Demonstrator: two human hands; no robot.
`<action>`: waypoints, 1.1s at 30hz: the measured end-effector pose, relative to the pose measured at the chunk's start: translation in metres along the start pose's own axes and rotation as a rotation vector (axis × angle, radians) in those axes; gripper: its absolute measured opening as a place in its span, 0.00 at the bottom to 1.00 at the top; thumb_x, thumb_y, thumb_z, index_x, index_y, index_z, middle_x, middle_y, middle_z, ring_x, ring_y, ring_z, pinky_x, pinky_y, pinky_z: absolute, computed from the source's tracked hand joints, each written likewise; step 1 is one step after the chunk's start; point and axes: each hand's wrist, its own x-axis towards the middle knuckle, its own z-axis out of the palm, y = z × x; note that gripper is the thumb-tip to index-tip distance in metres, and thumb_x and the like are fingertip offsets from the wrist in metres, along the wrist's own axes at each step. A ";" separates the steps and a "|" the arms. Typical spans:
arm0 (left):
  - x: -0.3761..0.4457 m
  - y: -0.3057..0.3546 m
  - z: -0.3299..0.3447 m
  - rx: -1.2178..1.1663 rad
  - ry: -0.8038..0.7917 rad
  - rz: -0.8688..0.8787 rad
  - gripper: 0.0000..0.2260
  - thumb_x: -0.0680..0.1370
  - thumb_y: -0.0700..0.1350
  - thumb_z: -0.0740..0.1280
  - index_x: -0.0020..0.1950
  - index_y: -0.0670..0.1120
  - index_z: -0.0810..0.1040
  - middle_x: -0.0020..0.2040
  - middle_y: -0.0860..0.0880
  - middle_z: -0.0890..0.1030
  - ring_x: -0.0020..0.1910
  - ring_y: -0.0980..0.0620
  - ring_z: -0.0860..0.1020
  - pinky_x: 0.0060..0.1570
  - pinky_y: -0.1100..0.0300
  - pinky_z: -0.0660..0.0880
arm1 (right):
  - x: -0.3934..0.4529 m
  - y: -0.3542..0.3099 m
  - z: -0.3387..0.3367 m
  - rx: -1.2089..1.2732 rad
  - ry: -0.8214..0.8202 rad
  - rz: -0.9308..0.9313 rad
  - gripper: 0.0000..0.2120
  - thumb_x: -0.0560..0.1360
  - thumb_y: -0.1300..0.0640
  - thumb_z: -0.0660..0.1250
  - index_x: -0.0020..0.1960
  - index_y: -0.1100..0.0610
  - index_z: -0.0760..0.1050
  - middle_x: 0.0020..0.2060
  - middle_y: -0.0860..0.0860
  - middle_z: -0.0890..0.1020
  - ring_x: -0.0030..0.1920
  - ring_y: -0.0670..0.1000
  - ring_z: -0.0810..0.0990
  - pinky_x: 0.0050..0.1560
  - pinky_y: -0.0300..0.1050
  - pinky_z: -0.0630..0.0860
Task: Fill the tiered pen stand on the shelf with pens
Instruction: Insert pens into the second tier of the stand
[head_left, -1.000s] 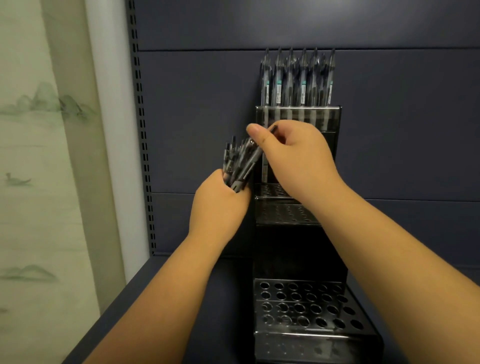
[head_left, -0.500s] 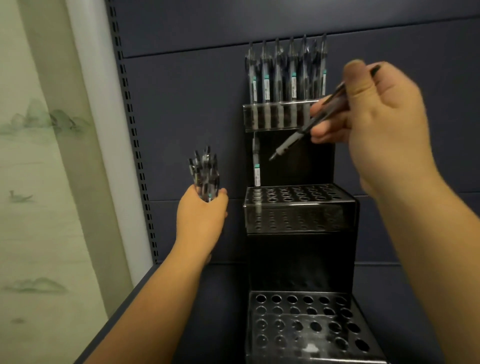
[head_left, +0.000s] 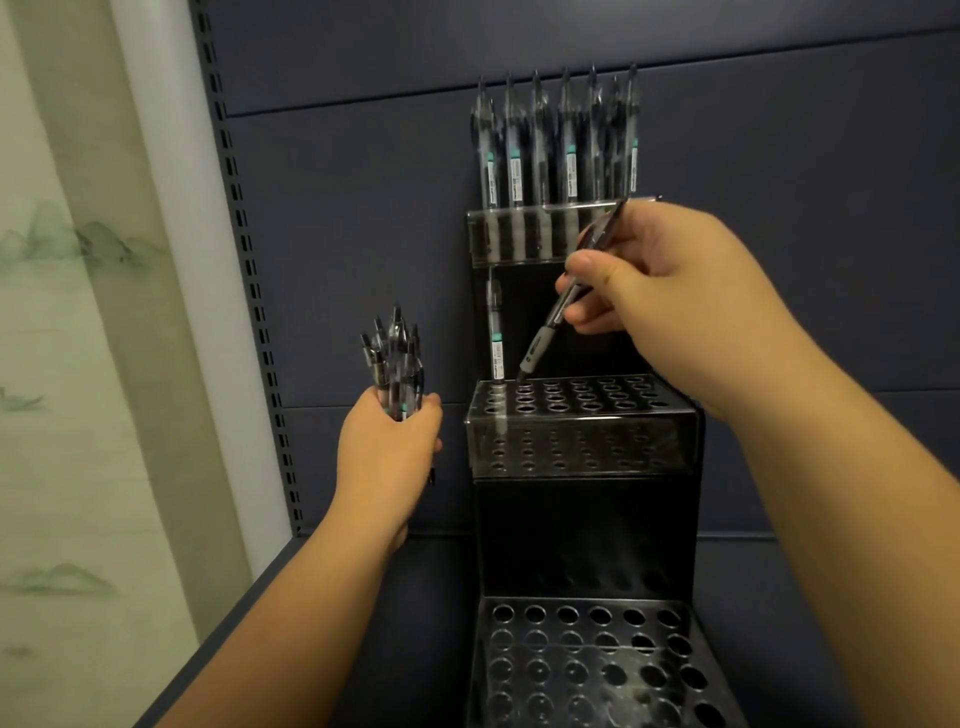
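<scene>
Far to the left hangs a pale wall panel (head_left: 67, 312) painted with faint green hills, and beside it runs the slotted upright (head_left: 249, 291) of a dark shelving unit. Next comes the left hand (head_left: 387, 452), raised above the shelf (head_left: 395, 623) with its fingers curled round a bundle of pens (head_left: 392, 358) that stick up out of the fist, just left of the stand and apart from it. Right of that stands the tiered pen stand (head_left: 582, 525), black with clear perforated trays, set on the shelf against the dark back panel (head_left: 337, 234). Its top tier (head_left: 519, 234) holds a row of upright pens (head_left: 550, 140) with teal bands. On the middle tier (head_left: 582, 415) a single pen (head_left: 496, 332) stands upright in the back left hole. The bottom tier (head_left: 587, 665) shows only open holes. Over the middle tier the right hand (head_left: 670, 291) pinches one pen (head_left: 561, 306) between thumb and fingers, tilted, its grey grip end pointing down and its tip at a hole just right of the standing pen; whether the tip is already in the hole cannot be told.
</scene>
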 end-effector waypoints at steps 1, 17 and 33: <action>0.000 -0.001 0.000 0.000 -0.004 -0.001 0.05 0.79 0.47 0.68 0.49 0.47 0.77 0.39 0.50 0.80 0.33 0.58 0.77 0.30 0.64 0.70 | 0.000 0.000 0.001 -0.014 0.007 -0.010 0.04 0.83 0.58 0.65 0.54 0.58 0.77 0.44 0.53 0.85 0.40 0.50 0.86 0.46 0.48 0.85; -0.003 -0.001 0.002 0.010 -0.026 -0.007 0.06 0.78 0.48 0.69 0.52 0.47 0.78 0.43 0.47 0.82 0.34 0.55 0.76 0.31 0.60 0.69 | 0.001 0.002 0.009 -0.204 0.087 0.013 0.15 0.78 0.47 0.71 0.62 0.49 0.77 0.39 0.46 0.86 0.32 0.44 0.84 0.44 0.47 0.83; -0.002 -0.004 0.002 -0.024 -0.034 -0.013 0.05 0.77 0.45 0.70 0.45 0.48 0.76 0.35 0.50 0.79 0.33 0.53 0.75 0.33 0.57 0.71 | 0.002 -0.003 0.036 -0.508 -0.009 -0.001 0.21 0.82 0.47 0.65 0.74 0.48 0.72 0.58 0.48 0.83 0.58 0.50 0.81 0.58 0.49 0.79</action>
